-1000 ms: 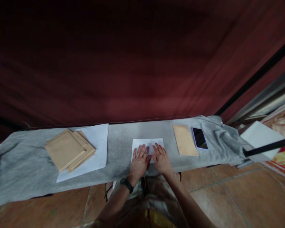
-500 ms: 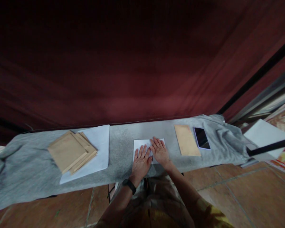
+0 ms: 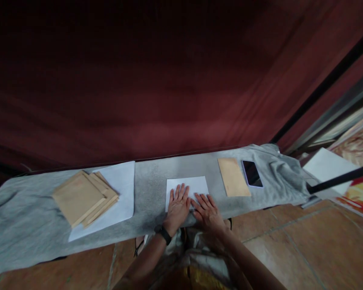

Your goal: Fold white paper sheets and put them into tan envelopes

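Observation:
A folded-looking sheet of white paper (image 3: 188,183) lies flat on the grey cloth in front of me. My left hand (image 3: 178,205) rests flat on its left half, fingers stretched out. Over the near right edge of the paper lies my right hand (image 3: 208,211), fingers spread and pointing up and left. Neither hand grips anything. A brown envelope (image 3: 233,177) lies to the right of the paper, apart from my right hand. Farther left, several brown envelopes (image 3: 81,197) are piled on larger white sheets (image 3: 125,189).
The narrow bench has a rumpled grey cloth (image 3: 153,193) over it. A phone (image 3: 252,174) lies right of the single envelope. Behind stands a dark red curtain-like backdrop (image 3: 169,100). Black poles (image 3: 341,178) and white sheets (image 3: 328,167) are at the right, above a tiled floor (image 3: 278,241).
My right hand has slid down and right, toward the paper's near edge, uncovering its top right part. My left hand stays on the paper. The view has shifted slightly.

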The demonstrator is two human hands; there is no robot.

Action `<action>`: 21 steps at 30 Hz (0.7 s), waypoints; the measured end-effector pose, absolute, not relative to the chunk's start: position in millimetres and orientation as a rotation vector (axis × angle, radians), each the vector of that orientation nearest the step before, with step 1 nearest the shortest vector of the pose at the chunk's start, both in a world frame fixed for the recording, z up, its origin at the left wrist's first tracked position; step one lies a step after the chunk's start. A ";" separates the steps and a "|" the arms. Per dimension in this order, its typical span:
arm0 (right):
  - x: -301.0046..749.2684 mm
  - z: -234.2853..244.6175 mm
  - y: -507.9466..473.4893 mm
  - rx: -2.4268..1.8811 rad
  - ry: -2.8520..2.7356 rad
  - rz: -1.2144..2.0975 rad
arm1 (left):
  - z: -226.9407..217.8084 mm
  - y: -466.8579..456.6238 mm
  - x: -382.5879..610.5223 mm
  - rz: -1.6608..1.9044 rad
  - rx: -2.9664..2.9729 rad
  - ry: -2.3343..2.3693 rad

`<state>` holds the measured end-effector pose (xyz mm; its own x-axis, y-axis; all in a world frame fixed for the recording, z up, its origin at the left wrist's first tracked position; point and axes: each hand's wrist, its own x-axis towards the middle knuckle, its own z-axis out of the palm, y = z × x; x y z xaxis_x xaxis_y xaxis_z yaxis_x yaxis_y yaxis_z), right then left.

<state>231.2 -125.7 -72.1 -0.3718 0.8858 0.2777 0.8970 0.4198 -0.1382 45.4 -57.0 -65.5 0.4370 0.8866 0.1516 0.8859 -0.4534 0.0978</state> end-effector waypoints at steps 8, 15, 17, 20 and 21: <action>229.9 -69.3 -124.5 -1.541 -2.298 0.056 | -65.9 -11.0 62.0 0.233 2.623 1.590; 227.4 -80.0 -116.8 -1.577 -2.094 0.134 | -66.5 -29.1 56.3 0.300 2.741 1.452; 226.1 -83.4 -115.5 -1.583 -2.064 0.116 | -67.3 -49.9 47.6 0.329 2.818 1.374; 224.2 -86.2 -114.5 -1.584 -2.040 0.094 | -68.4 -82.0 31.7 0.379 2.920 1.244; 223.9 -86.4 -114.2 -1.588 -2.031 0.086 | -68.6 -90.9 26.5 0.394 2.943 1.215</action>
<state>223.9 -114.2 -86.4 -0.1464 0.9127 0.3816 0.8773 0.2980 -0.3762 26.5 -90.9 -68.6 0.6835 0.6858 0.2501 0.7022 -0.7113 0.0317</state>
